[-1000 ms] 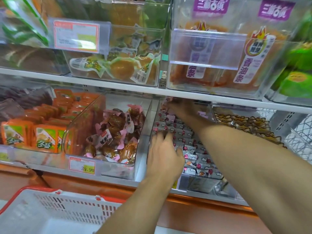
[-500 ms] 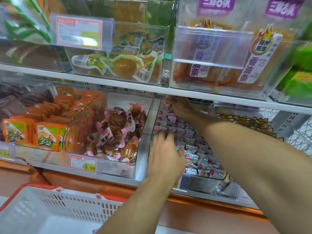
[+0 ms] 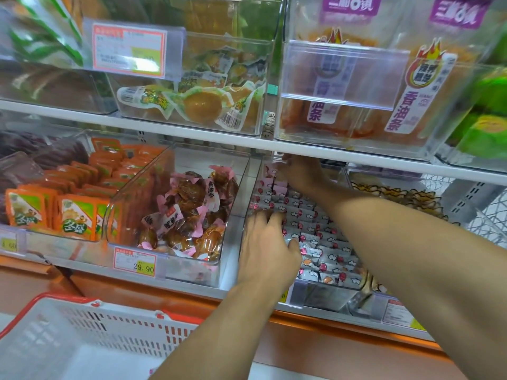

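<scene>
We have both hands inside the clear bin [image 3: 323, 294] of small silver packets [image 3: 326, 244]. Our left hand [image 3: 267, 250] lies on the packets at the bin's left wall, fingers apart and nearly straight, gripping nothing. Our right hand [image 3: 301, 171] is at the bin's rear, touching the pink packets [image 3: 279, 187] there; whether its fingers pinch one we cannot tell. The pink-wrapped snacks [image 3: 192, 209] sit just left of the bin; the red-rimmed basket [image 3: 96, 325] is below and left of it.
</scene>
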Demonstrator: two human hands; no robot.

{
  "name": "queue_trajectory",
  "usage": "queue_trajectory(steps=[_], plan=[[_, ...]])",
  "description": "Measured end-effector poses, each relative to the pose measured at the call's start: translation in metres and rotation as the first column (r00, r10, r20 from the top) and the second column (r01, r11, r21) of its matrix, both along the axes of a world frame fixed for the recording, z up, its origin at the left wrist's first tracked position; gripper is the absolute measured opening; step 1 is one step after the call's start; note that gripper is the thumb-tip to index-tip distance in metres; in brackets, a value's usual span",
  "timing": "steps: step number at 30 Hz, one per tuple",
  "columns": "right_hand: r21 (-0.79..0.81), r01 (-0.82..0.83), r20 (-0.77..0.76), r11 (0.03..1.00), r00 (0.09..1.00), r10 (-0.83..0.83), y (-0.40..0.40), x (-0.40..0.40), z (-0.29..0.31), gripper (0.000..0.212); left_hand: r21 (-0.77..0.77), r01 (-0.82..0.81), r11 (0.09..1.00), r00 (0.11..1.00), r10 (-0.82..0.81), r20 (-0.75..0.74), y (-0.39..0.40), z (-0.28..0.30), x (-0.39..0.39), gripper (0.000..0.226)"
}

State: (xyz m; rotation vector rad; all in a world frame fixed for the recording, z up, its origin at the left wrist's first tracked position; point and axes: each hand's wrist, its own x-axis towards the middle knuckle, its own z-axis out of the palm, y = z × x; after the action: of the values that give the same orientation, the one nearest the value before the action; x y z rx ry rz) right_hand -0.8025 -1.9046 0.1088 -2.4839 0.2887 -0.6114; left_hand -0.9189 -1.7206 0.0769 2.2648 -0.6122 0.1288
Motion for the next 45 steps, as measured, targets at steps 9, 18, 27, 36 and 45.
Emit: queue_trajectory(steps=[9,18,27,36,45], plan=[[-0.361,-0.240,-0.291,0.901,0.947,0.136,-0.012,-0.021,0.006,0.013,0.017,0.018,1.000,1.000,-0.018,0.022,0.001,0.001,-0.001,0.052],[-0.423,-0.123,-0.082,0.898,0.992,0.097,-0.006,-0.026,0.001,0.011,0.029,0.015,0.999,0.999,-0.015,0.032,0.001,0.000,-0.001,0.050],[-0.417,-0.333,-0.404,0.846,0.901,0.156,-0.005,-0.012,-0.010,0.037,0.063,0.014,0.998,0.999,-0.017,0.049,0.000,-0.002,0.000,0.050],[-0.054,0.095,0.065,0.994,0.994,-0.092,0.006,-0.042,0.015,0.015,-0.074,0.011,0.997,1.000,-0.012,-0.009,0.003,0.005,0.000,0.041],[0.904,0.135,0.080,0.406,0.879,-0.471,0.063,-0.141,0.041,0.016,-0.557,-0.185,0.810,0.960,0.028,-0.278,0.028,0.029,-0.020,0.032]])
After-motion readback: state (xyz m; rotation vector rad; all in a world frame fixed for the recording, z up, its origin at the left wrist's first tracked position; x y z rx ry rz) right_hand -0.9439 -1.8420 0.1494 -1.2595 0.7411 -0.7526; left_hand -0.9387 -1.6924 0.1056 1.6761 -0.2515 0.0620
